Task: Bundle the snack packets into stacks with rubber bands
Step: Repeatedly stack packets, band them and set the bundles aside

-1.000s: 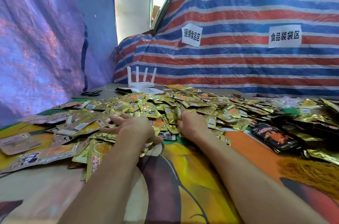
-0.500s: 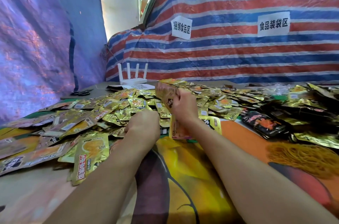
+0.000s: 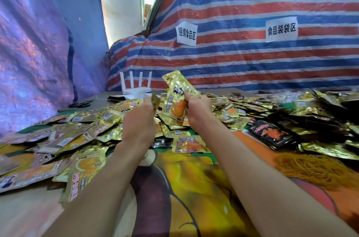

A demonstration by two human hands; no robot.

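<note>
Head view: right hand (image 3: 198,109) with packet (image 3: 174,97), seemingly clear above pile (image 3: 229,112)

A single wide-angle view from the person's head, looking forward and down, close behind the left hand (image 3: 138,122) and right hand (image 3: 198,109) — across the bright printed-cloth table (image 3: 194,198) toward the red-white-blue striped tarpaulin wall (image 3: 252,3).

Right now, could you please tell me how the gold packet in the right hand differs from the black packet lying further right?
The gold packet is shiny gold foil; the black packet is dark with an orange-red picture. The gold packet stands nearly upright, raised above the pile; the black packet lies flat. The right hand grips the gold packet; no hand touches the black packet. Both are flat snack pouches.
</note>
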